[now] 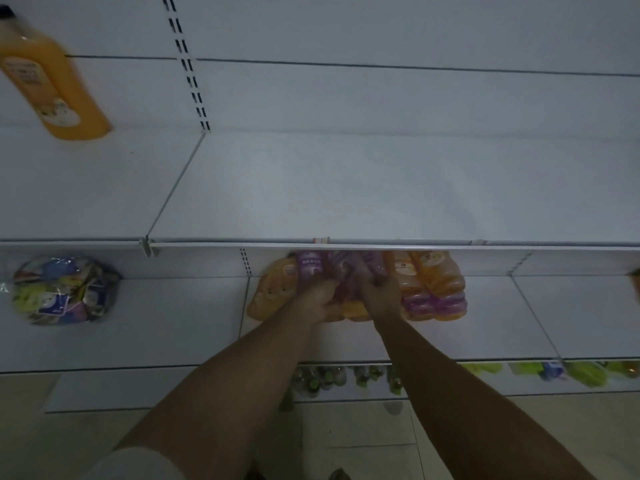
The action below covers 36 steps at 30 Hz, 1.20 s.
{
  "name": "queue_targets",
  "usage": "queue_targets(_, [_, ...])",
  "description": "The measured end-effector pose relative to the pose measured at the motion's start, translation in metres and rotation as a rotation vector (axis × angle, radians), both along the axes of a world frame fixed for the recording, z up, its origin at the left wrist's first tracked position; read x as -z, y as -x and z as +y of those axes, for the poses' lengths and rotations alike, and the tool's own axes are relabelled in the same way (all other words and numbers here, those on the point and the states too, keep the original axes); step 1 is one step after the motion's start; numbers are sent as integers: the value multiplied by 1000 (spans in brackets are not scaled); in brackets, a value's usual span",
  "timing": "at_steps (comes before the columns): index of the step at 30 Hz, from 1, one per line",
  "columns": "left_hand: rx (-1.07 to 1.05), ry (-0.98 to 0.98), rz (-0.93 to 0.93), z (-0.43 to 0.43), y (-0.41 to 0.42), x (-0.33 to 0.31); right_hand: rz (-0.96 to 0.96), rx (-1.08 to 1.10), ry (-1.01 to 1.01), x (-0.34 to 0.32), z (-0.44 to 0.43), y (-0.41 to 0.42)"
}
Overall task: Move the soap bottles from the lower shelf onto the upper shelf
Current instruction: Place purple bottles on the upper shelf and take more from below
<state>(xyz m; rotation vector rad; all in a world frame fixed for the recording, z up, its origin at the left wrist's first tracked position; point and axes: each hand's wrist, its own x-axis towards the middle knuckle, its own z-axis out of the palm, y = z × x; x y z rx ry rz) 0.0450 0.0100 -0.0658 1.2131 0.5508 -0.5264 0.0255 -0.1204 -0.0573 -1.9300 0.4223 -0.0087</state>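
Note:
A cluster of orange and purple soap bottles [433, 289] stands on the white lower shelf [173, 323], partly hidden under the upper shelf's front edge. My left hand [320, 301] is wrapped around a purple bottle [308, 268] in the cluster. My right hand [379, 294] grips another purple bottle [372, 263] beside it. One orange soap bottle [52, 84] stands at the far left of the white upper shelf [381, 188].
A clear bag of colourful packets [64, 289] lies on the lower shelf at the left. Small bottles [329, 377] and green packages [585, 372] fill a still lower shelf. A slotted upright [188, 64] runs up the back panel. Tiled floor lies below.

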Motion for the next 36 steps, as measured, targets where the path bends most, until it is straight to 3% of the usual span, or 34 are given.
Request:
queue_targets(6, [40, 103, -82, 47, 49, -18, 14, -38, -361, 0, -1, 56])
queue_targets(9, [54, 100, -80, 74, 82, -21, 26, -152, -414, -6, 6, 82])
queue_targets(15, [-159, 19, -252, 138, 160, -41, 10, -503, -403, -19, 61, 109])
queue_targets(24, [-565, -246, -454, 275, 278, -87, 52, -1101, -428, -73, 223, 135])
queue_targets(36, [-921, -523, -683, 471, 364, -177, -132, -1420, -449, -158, 483, 181])
